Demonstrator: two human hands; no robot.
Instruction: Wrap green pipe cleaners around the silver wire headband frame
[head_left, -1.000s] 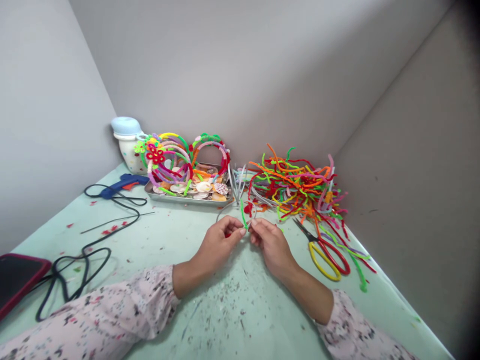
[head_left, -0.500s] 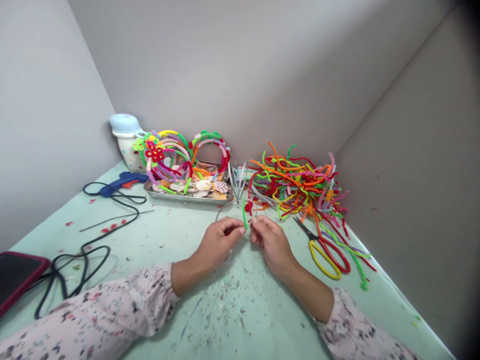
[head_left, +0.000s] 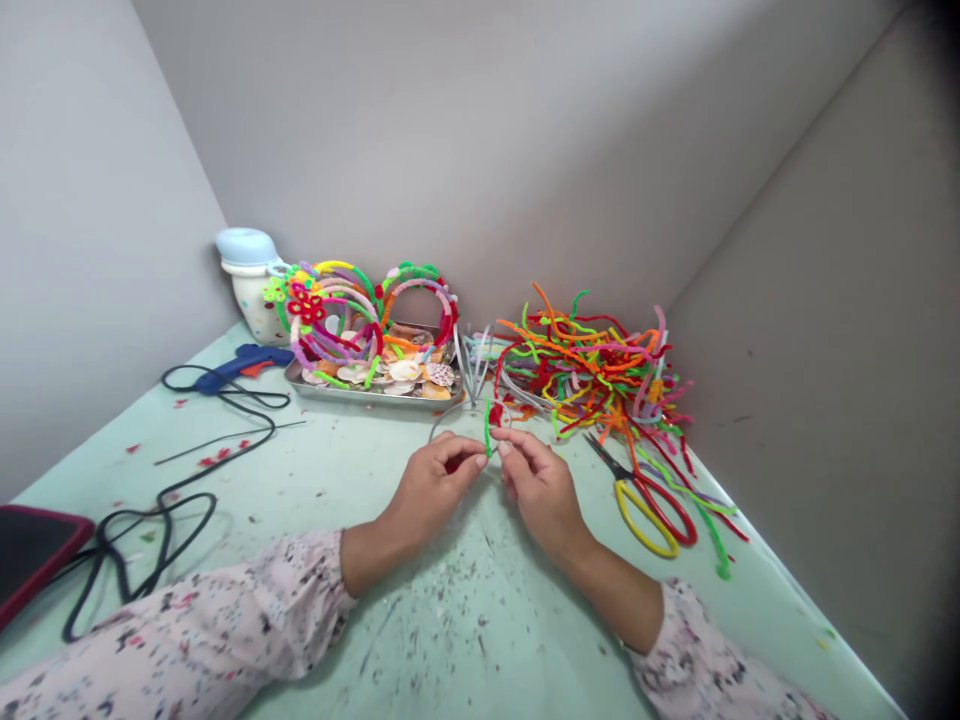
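Between my two hands is a thin grey headband hoop (head_left: 435,426), its curve rising behind the fingers. A short green pipe cleaner (head_left: 488,425) stands up at the hoop's end. My left hand (head_left: 435,485) is closed, thumb and forefinger pinching the hoop and the foot of the pipe cleaner. Opposite it, my right hand (head_left: 541,490) is closed too, its fingertips at the hoop's other side with the forefinger reaching against the green pipe cleaner. The fingers hide the hoop's ends. Something red shows inside my left hand's curl, too covered to name.
Behind the hands stands a metal tray (head_left: 360,396) of shells and wrapped colourful headbands (head_left: 337,320). A pile of pipe cleaners (head_left: 592,360) lies right, near scissors (head_left: 652,510). At left are a blue glue gun (head_left: 240,366), its black cord, a phone (head_left: 37,555) and a cup (head_left: 251,285).
My right forefinger has moved left onto the green pipe cleaner, and the right hand is closer to the left. The whole view has shifted slightly.
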